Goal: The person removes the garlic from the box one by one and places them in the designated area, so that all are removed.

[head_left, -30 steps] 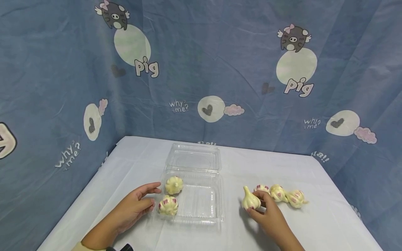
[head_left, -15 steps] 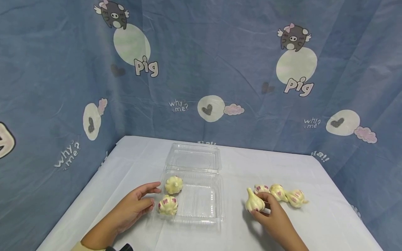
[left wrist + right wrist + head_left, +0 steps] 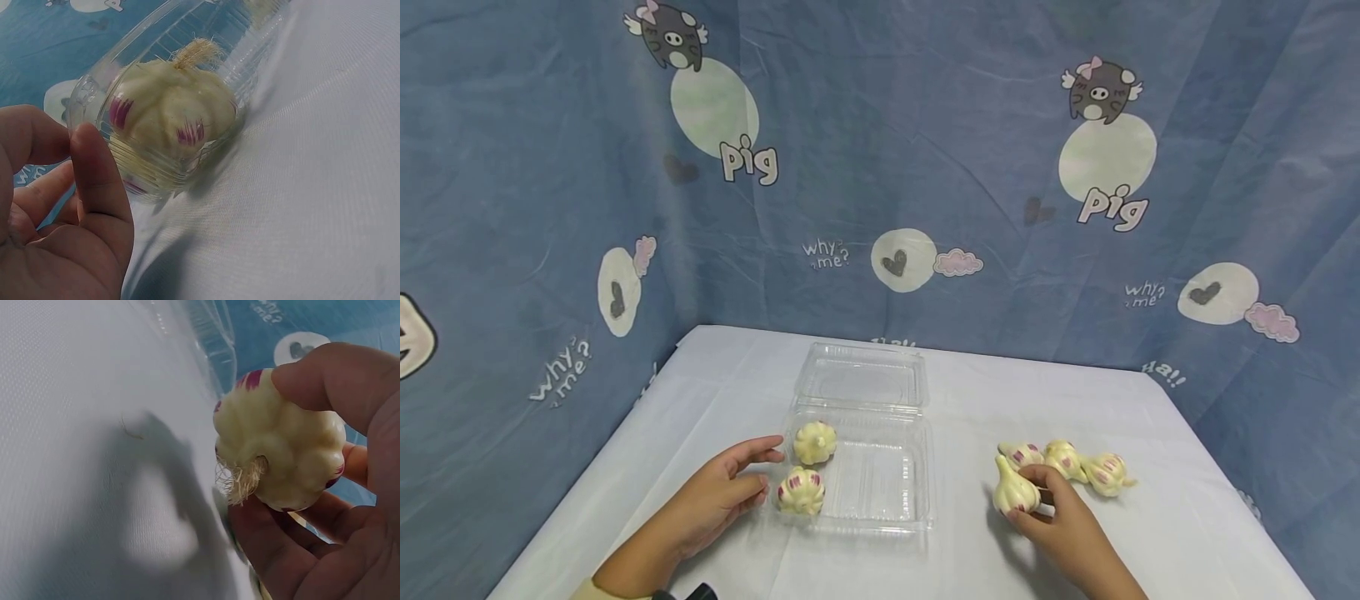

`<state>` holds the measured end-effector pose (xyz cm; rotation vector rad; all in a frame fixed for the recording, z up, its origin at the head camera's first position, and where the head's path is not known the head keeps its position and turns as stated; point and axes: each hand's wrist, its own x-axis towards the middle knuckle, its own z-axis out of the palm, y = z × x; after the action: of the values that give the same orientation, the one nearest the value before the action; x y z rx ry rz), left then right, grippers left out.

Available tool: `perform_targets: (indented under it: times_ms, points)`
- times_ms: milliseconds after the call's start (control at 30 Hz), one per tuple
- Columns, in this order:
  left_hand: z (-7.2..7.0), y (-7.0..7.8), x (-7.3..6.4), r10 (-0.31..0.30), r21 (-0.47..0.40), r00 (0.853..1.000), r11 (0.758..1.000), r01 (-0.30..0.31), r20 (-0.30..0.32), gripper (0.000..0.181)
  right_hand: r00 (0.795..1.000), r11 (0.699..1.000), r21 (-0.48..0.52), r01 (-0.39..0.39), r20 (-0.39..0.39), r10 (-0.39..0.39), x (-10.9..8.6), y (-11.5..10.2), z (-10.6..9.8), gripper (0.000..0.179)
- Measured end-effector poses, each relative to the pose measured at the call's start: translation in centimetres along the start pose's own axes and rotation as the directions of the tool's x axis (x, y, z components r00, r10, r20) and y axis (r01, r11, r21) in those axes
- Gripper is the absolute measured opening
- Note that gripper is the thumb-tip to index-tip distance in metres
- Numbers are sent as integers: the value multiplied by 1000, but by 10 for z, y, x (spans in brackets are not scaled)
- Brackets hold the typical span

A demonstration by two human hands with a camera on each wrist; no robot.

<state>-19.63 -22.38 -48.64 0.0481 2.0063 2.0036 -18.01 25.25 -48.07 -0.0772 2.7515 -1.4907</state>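
Observation:
My right hand (image 3: 1067, 525) holds a garlic bulb (image 3: 1015, 492) between thumb and fingers, close over the white table in front of other bulbs. In the right wrist view the held bulb (image 3: 281, 437) shows its dry root tuft and purple streaks. At the left rim of an open clear plastic container (image 3: 917, 475), my left hand (image 3: 715, 492) keeps its thumb and fingers extended, with a gap between them. Two garlic bulbs, one behind (image 3: 816, 442) and one in front (image 3: 802, 490), sit inside along its left side. The left wrist view has fingertips (image 3: 87, 140) right at the rim.
Three garlic bulbs lie in a row on the right: one nearest the right hand (image 3: 1022, 454), a middle one (image 3: 1063, 459) and a right one (image 3: 1107, 473). The container's lid (image 3: 861, 375) lies folded back. A blue printed cloth (image 3: 850, 167) surrounds the table (image 3: 1000, 400).
My right hand has moved rightward and slightly nearer with the garlic bulb. More of the bulb behind it, with its stem end, now shows. The left hand and the container stay put.

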Motion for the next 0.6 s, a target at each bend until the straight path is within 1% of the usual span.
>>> perform_targets:
  times_ms: [233, 500, 600]
  points:
    - [-1, 0, 0, 3, 3, 1000, 1000, -3, 10, 68, 999, 999, -25, -25, 34, 26, -3, 2, -4, 54]
    - [-2, -1, 0, 0, 6, 1000, 1000, 0, 14, 68, 999, 999, -39, -31, 42, 33, -1, 5, -7, 50]
    - [-2, -1, 1, 7, 0, 1000, 1000, -7, 19, 68, 999, 999, -47, -16, 46, 18, 0, 7, -7, 50]
